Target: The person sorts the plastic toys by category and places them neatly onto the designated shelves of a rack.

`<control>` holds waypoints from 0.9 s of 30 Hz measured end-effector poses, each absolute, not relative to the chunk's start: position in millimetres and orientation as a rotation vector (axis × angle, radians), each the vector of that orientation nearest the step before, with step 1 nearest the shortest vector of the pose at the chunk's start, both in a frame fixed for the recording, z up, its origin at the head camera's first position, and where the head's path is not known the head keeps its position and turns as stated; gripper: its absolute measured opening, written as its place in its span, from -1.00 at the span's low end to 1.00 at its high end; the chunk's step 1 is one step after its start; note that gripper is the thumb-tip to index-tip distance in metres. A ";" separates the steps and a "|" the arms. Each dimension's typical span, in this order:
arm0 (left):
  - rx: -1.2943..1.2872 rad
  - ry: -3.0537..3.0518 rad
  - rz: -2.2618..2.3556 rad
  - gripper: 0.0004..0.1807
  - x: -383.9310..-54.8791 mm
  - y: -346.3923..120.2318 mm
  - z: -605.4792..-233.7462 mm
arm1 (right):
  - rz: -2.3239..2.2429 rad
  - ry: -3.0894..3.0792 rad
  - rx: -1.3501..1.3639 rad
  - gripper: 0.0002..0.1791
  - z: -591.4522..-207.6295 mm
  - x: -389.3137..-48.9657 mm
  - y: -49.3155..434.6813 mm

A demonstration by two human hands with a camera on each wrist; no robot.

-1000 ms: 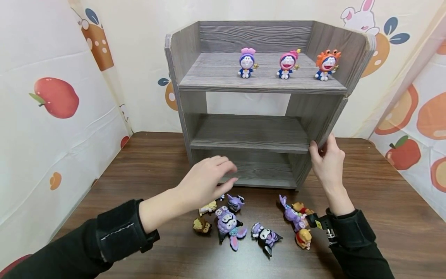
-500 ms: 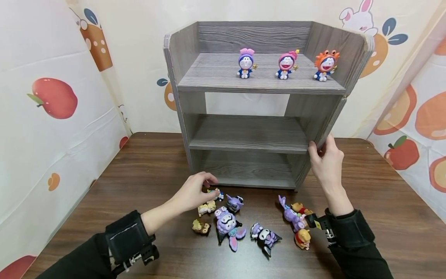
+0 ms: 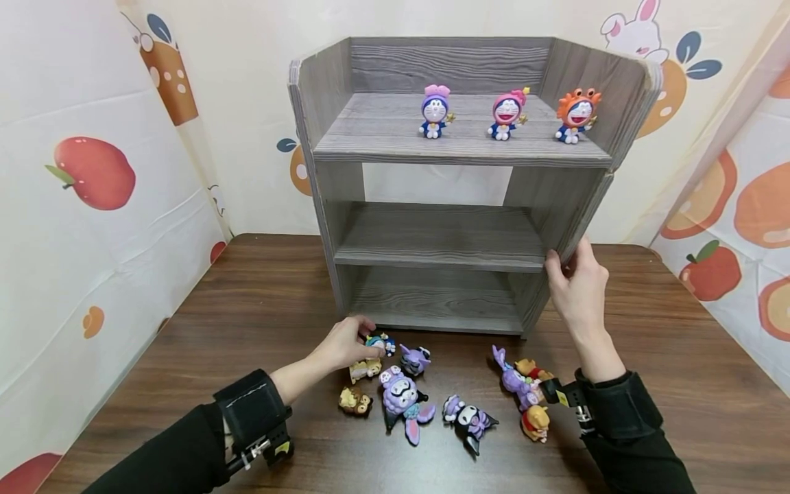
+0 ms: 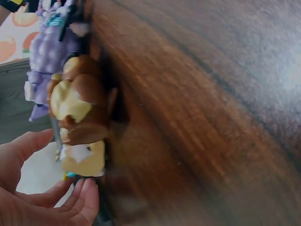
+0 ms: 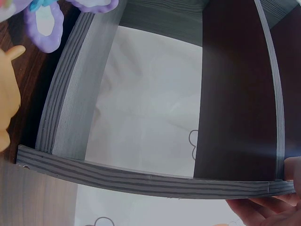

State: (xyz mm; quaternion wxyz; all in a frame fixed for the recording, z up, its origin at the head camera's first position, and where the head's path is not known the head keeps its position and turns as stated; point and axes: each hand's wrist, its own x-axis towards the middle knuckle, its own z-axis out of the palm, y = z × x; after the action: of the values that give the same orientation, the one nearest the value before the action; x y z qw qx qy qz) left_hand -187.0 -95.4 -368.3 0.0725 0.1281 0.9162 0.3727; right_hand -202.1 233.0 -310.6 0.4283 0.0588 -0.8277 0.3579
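Observation:
My left hand [image 3: 345, 342] reaches down to a small blue figurine [image 3: 380, 344] lying in front of the shelf. In the left wrist view its thumb and fingers [image 4: 87, 197] stand apart beside a tan figurine [image 4: 83, 158]; that one mostly hides the blue figurine, so contact is unclear. A brown figurine [image 4: 84, 103] lies nearer the camera. At the grey wooden shelf [image 3: 441, 267], my right hand [image 3: 579, 288] grips the right side panel, thumb on the front edge and fingers round the outside.
Three figurines in blue outfits stand on the top board, among them one with an orange crab hat [image 3: 577, 115]. Purple figurines [image 3: 404, 398] and a black-and-purple one [image 3: 470, 422] lie on the brown table [image 3: 271, 302]. A yellow bear figurine [image 3: 535, 422] lies near my right wrist.
My left hand has come down and to the left, from in front of the shelf's lower compartment to the blue figurine. The right hand keeps its grip on the side panel.

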 end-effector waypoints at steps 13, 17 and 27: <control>0.402 2.788 1.034 -0.74 -193.9 -94.0 -378.1 | 0.898 -2.053 0.151 -0.71 -310.1 -201.1 231.8; 0.425 2.807 1.003 -0.76 -195.9 -95.0 -375.5 | 0.906 -2.051 0.152 -0.71 -309.8 -201.3 231.4; 0.689 2.994 0.683 -0.70 -198.3 -93.6 -360.6 | 0.882 -2.053 0.145 -0.72 -309.1 -200.8 232.5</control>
State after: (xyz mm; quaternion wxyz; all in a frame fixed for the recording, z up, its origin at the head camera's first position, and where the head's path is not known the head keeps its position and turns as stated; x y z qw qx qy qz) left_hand -198.3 -93.6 -360.6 -0.0027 0.2190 0.9513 0.2170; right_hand -200.8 232.5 -309.1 0.4361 0.0581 -0.8252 0.3544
